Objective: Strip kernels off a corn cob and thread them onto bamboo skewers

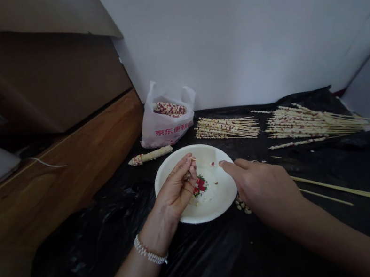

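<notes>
My left hand (180, 184) is closed over the bowl, thumb and finger pinching a small pale corn kernel (193, 159); more seem tucked among the curled fingers. At the bowl's right rim, my right hand (263, 184) is closed on a thin bamboo skewer (344, 188), its shaft running out behind toward the right. A red-and-white kernel (213, 164) shows just ahead of those fingertips, in line with the skewer. Beneath both hands is a white bowl (215, 212) with a red flower print and a few crumbs inside. Loose kernels (242, 205) lie beside it, partly hidden by my right hand.
A partly stripped corn cob (150, 155) lies behind the bowl. Speckled cobs (169, 108) fill a white plastic bag (169, 129). Threaded skewers form two piles, one central (224, 127) and one right (306, 122). Black plastic sheeting (208, 268) covers the surface; a cardboard box (63, 78) stands left.
</notes>
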Motion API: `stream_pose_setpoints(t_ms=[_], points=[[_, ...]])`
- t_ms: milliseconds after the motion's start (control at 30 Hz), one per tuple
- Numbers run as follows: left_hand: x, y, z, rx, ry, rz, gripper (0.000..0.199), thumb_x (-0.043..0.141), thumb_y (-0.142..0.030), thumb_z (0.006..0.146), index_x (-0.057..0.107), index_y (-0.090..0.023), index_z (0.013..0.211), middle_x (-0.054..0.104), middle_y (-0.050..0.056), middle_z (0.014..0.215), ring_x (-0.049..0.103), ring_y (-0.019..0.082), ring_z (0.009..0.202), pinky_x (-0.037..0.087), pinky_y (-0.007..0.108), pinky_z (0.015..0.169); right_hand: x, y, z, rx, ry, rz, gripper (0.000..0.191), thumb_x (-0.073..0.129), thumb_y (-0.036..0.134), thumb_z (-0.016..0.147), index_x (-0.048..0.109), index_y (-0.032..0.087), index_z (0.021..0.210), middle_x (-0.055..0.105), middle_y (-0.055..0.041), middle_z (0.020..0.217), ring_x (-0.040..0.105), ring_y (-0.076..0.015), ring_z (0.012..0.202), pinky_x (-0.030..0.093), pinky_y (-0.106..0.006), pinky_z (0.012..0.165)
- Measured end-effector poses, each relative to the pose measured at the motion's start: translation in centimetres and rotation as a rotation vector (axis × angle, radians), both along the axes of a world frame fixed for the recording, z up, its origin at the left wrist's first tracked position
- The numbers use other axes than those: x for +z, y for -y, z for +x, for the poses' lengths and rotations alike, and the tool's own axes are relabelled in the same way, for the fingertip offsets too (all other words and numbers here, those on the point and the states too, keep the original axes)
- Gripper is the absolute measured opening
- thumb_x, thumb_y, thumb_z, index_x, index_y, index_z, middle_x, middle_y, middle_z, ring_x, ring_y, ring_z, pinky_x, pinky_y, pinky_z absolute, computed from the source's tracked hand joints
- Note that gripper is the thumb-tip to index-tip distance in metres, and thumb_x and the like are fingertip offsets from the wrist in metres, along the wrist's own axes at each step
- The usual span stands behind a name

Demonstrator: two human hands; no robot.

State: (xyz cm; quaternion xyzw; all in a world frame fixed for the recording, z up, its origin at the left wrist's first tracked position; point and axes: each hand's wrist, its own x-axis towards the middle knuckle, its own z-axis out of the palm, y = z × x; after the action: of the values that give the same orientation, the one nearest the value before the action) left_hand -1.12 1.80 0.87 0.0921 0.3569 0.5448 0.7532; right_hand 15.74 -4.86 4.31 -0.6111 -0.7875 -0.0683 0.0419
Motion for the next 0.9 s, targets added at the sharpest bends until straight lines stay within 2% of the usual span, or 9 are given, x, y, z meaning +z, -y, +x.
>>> stream_pose_setpoints(t_ms=[133,267,633,900], points=[[0.07,-0.10,-0.15,-0.040,0.095,-0.053,0.015,0.054,-0.005,0.090,0.068,-0.007,0.096,0.069,0.007,0.079,0.068,0.010,0.067,0.058,0.016,0.062,0.10,0.03,0.07,-0.011,0.001,-0.002,0.027,0.057,0.018,0.090,0.064,0.024,0.116,0.070,-0.0027,0.086,0.069,-0.0211,0.070,0.025,-0.029,0.047],[-0.12,-0.09,-0.27,-0.068,0.071,-0.011,0.016,0.055,-0.003,0.089,0.069,-0.009,0.095,0.070,0.007,0.080,0.068,0.010,0.068,0.058,0.017,0.062,0.15,-0.04,0.00,-0.013,-0.004,-0.002,0.027,0.056,0.018,0.092,0.064,0.025,0.117,0.071,-0.0028,0.086,0.069,-0.0214,0.071,0.025,-0.029,0.048],[-0.31,0.09,0.11,0.017,-0.018,0.017,0.020,0.056,0.003,0.085,0.069,-0.010,0.096,0.070,0.006,0.079,0.067,0.008,0.064,0.057,0.013,0.060,-0.24,-0.04,-0.23,-0.008,-0.016,-0.052,0.029,0.054,0.017,0.091,0.063,0.022,0.118,0.071,-0.0050,0.091,0.069,-0.0205,0.071,0.027,-0.029,0.048],[-0.25,0.04,-0.08,-0.092,0.047,0.010,0.014,0.058,-0.001,0.086,0.069,-0.008,0.088,0.070,0.007,0.077,0.067,0.009,0.064,0.056,0.014,0.058,-0.32,-0.06,-0.51,-0.011,0.003,-0.021,0.029,0.052,0.012,0.090,0.062,0.021,0.116,0.070,-0.0051,0.089,0.069,-0.0207,0.070,0.026,-0.029,0.046]])
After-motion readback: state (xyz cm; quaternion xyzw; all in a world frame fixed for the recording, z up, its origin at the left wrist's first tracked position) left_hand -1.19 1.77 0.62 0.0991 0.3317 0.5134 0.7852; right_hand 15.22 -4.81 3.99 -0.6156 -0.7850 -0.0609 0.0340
